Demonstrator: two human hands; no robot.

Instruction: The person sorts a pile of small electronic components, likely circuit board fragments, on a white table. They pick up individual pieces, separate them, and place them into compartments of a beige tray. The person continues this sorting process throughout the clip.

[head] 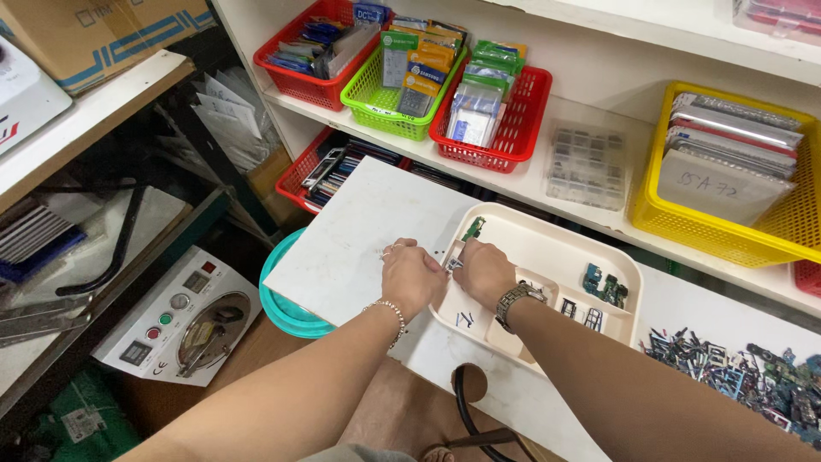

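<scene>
Working at the near-left corner of a cream compartment tray (547,244), both hands knuckles up, close together, nearly touching

Left hand (410,275): on the white tabletop (359,231) just beside the tray's left rim; fingers (400,249) curled and drawn together; rings on the fingers, bead bracelet at the wrist; whether anything sits between the fingertips cannot be told

Right hand (484,269): over the tray's left rim, metal wristwatch (516,299) at the wrist; fingertips curled and pressed together on a small metallic part (452,264) at the tray's edge, between the two hands; exact kind of part too small to tell

Inside the tray: a small green circuit board (473,228) in the far-left corner, more green and blue boards (603,287) in the right compartment, tiny dark parts in the near compartments

Surroundings: heap of small electronic parts (744,376) on the tabletop at right; red basket (496,128), green basket (398,107) and yellow basket (727,231) on the white shelf behind; teal basin (286,312) under the tabletop's left edge; white machine with round window (180,321) on the floor at left
</scene>
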